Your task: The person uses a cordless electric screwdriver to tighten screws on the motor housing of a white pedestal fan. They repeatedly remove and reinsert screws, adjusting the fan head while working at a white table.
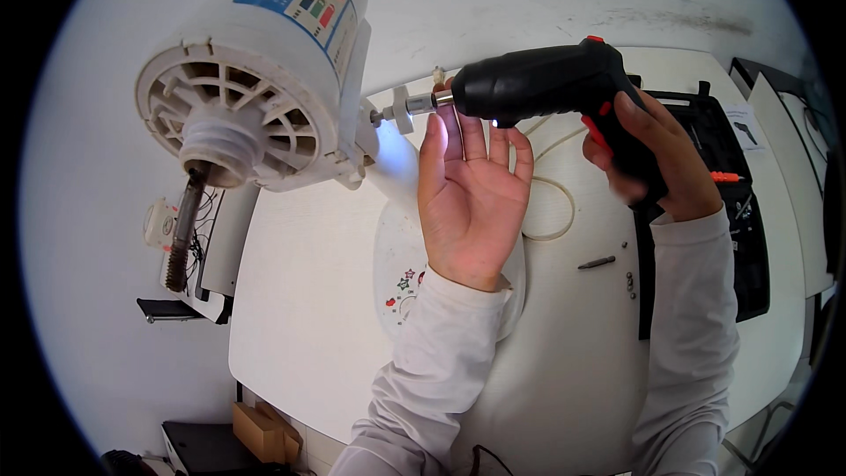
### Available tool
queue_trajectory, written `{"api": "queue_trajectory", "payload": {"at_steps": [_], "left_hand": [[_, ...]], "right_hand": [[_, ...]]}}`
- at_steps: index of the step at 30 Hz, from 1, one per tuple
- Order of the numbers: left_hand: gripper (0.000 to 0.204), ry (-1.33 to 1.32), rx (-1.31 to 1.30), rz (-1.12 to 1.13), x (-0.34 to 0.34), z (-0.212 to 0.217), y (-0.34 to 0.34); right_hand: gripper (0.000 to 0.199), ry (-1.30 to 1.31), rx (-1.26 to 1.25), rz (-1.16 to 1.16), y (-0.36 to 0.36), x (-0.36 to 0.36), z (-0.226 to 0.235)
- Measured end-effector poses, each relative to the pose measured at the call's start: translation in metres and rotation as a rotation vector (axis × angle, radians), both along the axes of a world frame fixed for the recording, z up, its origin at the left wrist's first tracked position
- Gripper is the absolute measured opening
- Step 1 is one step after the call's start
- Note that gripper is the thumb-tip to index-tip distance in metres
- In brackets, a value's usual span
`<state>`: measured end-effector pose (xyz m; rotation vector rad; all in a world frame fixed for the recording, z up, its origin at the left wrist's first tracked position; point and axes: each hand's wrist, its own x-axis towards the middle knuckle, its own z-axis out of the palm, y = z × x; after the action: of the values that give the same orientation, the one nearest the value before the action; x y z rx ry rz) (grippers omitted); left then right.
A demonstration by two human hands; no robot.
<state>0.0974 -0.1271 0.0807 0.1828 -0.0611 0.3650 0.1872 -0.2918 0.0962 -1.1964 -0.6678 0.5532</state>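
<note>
Looking at the white table [308, 300] first, since it carries everything: a pale plastic cover with little star decals [397, 273] lies at the middle, a cream cord [551, 211] loops behind it, and a loose dark screw [597, 262] plus a couple of tiny bits sit toward the right edge. An open black tool case [731, 203] hangs over the right edge, with an orange-handled tool and, I think, spare bits inside, hard to tell.

The white fan motor housing [256, 70] is up in the air beyond the table's far left corner, its threaded shaft pointing down. The black cordless screwdriver [546, 79] is in the right hand [652, 159], wrapped tight round the grip, work light on. Its bit [401, 108] meets the housing's side, so I'd say a screw there is being driven or backed out. The left hand [471, 194] is spread open, palm up, under the tool's nose. Next bit needs the driver kept square.
</note>
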Motion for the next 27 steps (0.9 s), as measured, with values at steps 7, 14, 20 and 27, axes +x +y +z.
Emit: {"api": "queue_trajectory", "payload": {"at_steps": [7,14,20,27], "left_hand": [[0.021,0.039,0.006,-0.023,0.0,-0.004,-0.004],[0.026,0.028,0.08,-0.071,0.001,-0.004,-0.011],[0.034,0.016,0.137,-0.096,0.0,-0.003,-0.014],[0.037,0.042,0.2,-0.109,0.001,-0.002,-0.016]], "right_hand": [[0.045,-0.01,-0.01,-0.019,0.0,-0.001,0.0],[0.045,-0.017,-0.013,-0.003,0.0,0.0,-0.001],[0.045,-0.019,-0.003,0.009,0.0,0.0,-0.001],[0.042,-0.004,0.008,0.017,0.0,0.0,0.0]]}}
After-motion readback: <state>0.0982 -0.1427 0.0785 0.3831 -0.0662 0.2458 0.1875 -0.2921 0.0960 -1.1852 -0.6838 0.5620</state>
